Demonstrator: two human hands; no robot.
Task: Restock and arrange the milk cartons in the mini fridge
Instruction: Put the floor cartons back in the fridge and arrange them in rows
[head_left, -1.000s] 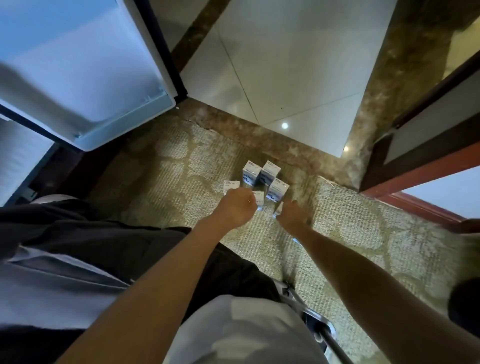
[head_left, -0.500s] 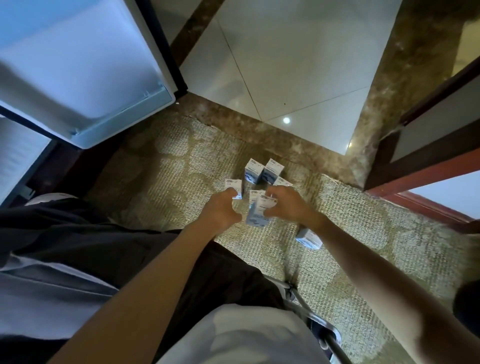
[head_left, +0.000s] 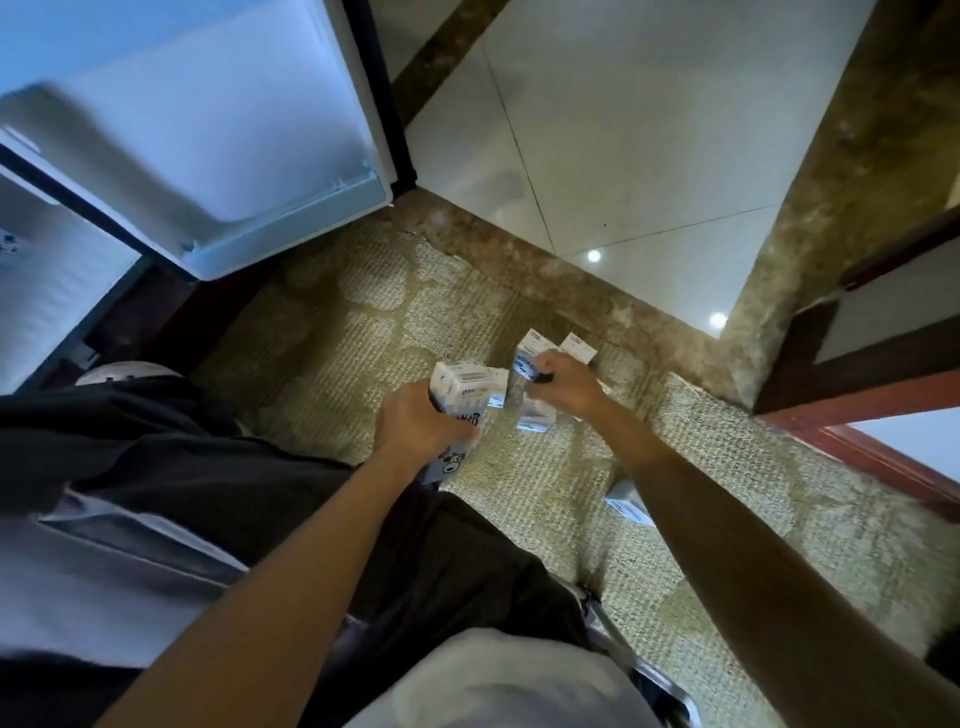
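One milk carton (head_left: 462, 395) is gripped in the left hand (head_left: 415, 428), best kept upright; whatever's held by the right hand (head_left: 569, 387) can't be told.

Six milk cartons (head_left: 535, 418) count plainly: one held carton (head_left: 460, 400) in the left hand (head_left: 415, 426), one just behind it, three around the right hand (head_left: 569, 384), one beside the right forearm. A seventh may lie hidden under that hand. Two hands; one mini fridge (head_left: 208, 130); one patterned rug (head_left: 363, 312).
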